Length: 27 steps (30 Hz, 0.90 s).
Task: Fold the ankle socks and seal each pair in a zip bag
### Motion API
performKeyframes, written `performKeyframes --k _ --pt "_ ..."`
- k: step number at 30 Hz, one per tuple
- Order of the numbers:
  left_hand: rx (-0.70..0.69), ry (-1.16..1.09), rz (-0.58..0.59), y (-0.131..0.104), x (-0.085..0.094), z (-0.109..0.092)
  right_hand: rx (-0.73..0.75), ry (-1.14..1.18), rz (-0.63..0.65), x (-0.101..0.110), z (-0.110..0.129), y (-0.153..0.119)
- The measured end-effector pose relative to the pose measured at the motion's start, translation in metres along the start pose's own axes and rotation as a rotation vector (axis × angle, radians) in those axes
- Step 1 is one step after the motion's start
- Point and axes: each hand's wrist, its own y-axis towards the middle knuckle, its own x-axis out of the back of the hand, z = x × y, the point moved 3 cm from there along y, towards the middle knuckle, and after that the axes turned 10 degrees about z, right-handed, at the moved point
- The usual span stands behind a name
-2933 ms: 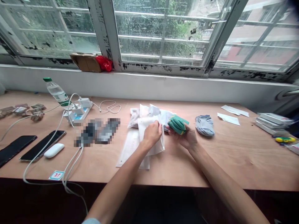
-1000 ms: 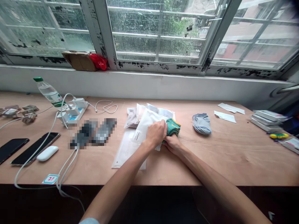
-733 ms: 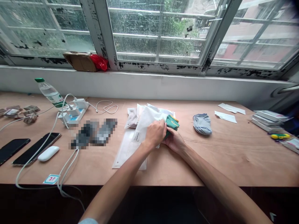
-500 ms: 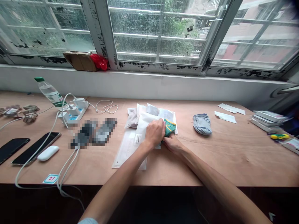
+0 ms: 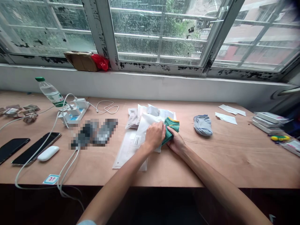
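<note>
My left hand (image 5: 154, 135) is closed on the open edge of a frosted plastic bag (image 5: 144, 126) with a small printed label. In my right hand (image 5: 177, 143) is a folded bundle of green socks (image 5: 172, 122) with yellow edging, thumb on top. The bundle's left end is at the bag's mouth; my left fingers hide how much of it lies inside. Under the bag rests a flat frosted bag (image 5: 123, 153). Just behind are several filled bags (image 5: 133, 117). A stack of grey socks (image 5: 202, 125) lies to the right of my hands.
On the left are a bottle (image 5: 52, 93), a power strip (image 5: 78, 114) with white cables, two phones (image 5: 37, 148) and a white mouse (image 5: 48, 153). White paper slips (image 5: 226, 117) and stacked boxes (image 5: 269, 120) lie right. The table's front edge (image 5: 168, 186) is near me.
The green socks have come further into view at the bag's mouth, up and to the right. My right hand has shifted slightly, its thumb now showing on them. My left hand stays put.
</note>
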Motion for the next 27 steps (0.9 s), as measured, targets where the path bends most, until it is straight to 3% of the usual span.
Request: performKeyframes --k 6,13,20,27 --pt "0.028 -0.019 -0.022 0.002 0.0 0.005 0.042 -0.162 0.138 -0.003 -0.003 -0.001" --pt "-0.015 -0.006 -0.008 0.001 0.003 0.003 0.108 -0.422 0.196 -0.005 -0.015 -0.005" --pt "-0.065 -0.061 -0.026 -0.006 0.009 0.0 -0.053 -0.087 0.187 -0.008 0.0 -0.008" --pt "0.17 -0.151 0.046 0.004 0.017 0.011 -0.072 -0.051 0.135 -0.009 0.0 -0.005"
